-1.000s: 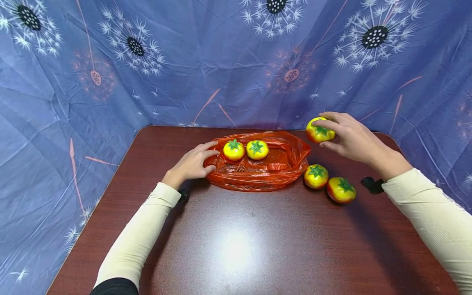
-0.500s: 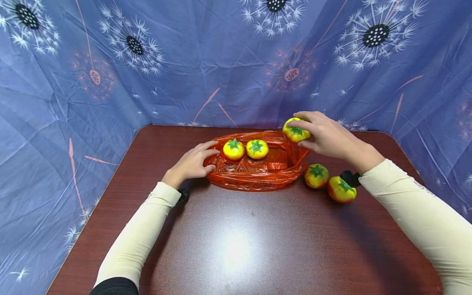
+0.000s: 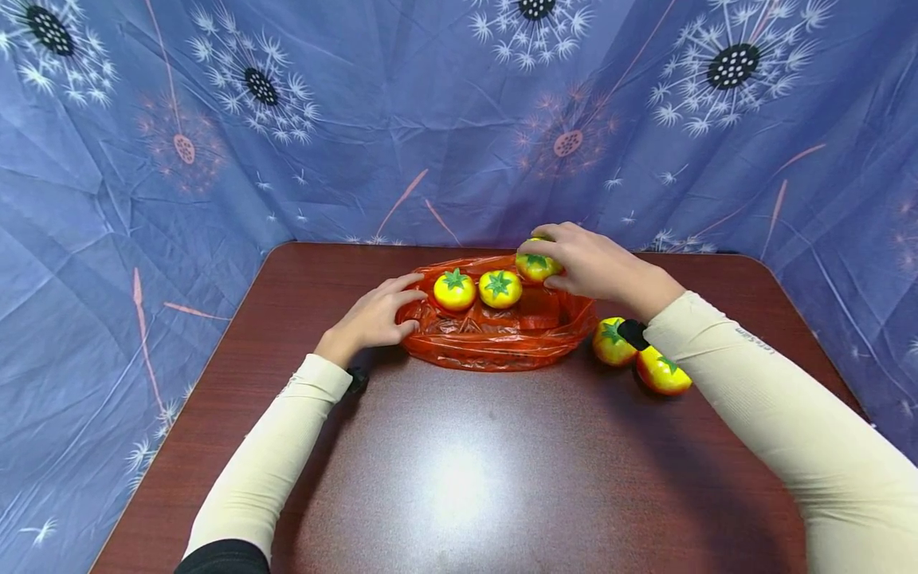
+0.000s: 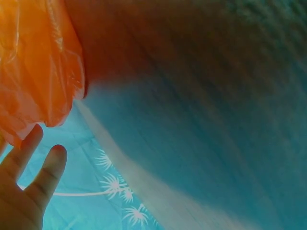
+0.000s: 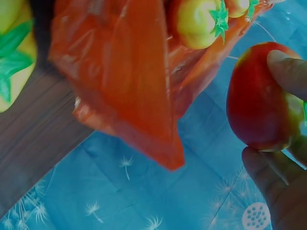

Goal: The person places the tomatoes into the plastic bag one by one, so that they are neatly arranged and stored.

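Note:
My right hand holds a yellow and red tomato with a green star-shaped top, above the right part of an orange-red plastic bag. In the right wrist view, the thumb and fingers grip the tomato from opposite sides. Two similar tomatoes, one on the left and one beside it, sit in the bag's opening. At the bag's left rim rests my left hand, fingers loosely spread. The left wrist view has its nearly straight fingertips right at the edge of the bag.
Two more tomatoes, a nearer one and one by the bag, lie on the brown table to the bag's right, partly covered by the dark wrist camera. A blue dandelion-print cloth hangs behind the table.
My right hand has carried the tomato leftward from the right of the bag to over its opening. The left hand and the two tomatoes inside have stayed in place.

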The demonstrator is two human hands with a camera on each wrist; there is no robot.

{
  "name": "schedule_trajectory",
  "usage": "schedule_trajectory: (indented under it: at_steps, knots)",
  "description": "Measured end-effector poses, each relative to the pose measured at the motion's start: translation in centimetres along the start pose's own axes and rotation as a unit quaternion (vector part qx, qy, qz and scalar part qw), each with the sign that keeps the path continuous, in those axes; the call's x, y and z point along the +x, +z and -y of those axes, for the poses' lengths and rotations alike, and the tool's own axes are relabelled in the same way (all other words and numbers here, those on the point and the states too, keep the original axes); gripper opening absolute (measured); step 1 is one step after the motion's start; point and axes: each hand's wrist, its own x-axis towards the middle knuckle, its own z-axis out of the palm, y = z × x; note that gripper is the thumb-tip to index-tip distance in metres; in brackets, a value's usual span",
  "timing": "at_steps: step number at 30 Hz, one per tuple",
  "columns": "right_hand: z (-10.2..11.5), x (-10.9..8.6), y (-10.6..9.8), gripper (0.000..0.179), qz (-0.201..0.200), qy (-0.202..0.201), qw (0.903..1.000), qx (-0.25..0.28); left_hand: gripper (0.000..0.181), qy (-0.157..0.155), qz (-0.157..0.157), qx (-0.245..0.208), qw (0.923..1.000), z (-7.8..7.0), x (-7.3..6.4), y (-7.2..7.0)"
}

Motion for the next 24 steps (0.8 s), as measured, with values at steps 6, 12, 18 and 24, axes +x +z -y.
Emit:
schedule_trajectory:
  at_steps: [6, 12, 18, 24]
  knots:
    - [0.6, 1.5, 0.1, 0.054, 0.010, 0.013, 0.9998, 0.015, 0.053, -0.001, -0.001, 0.000, 1.0000, 0.0, -0.1, 0.0]
    - [0.6, 2.3, 0.9, 0.056, 0.030, 0.060, 0.9977, 0.014, 0.052, 0.000, 0.000, 0.002, 1.0000, 0.1, -0.2, 0.1]
    - [-0.3, 2.2, 2.3, 0.056, 0.023, 0.108, 0.9932, 0.036, 0.052, 0.001, 0.001, -0.003, 1.0000, 0.0, -0.2, 0.0]
    - [-0.9, 1.5, 3.4, 0.056, 0.028, 0.101, 0.9941, 0.027, 0.052, -0.001, 0.005, 0.000, 1.0000, 0.0, -0.1, -0.1]
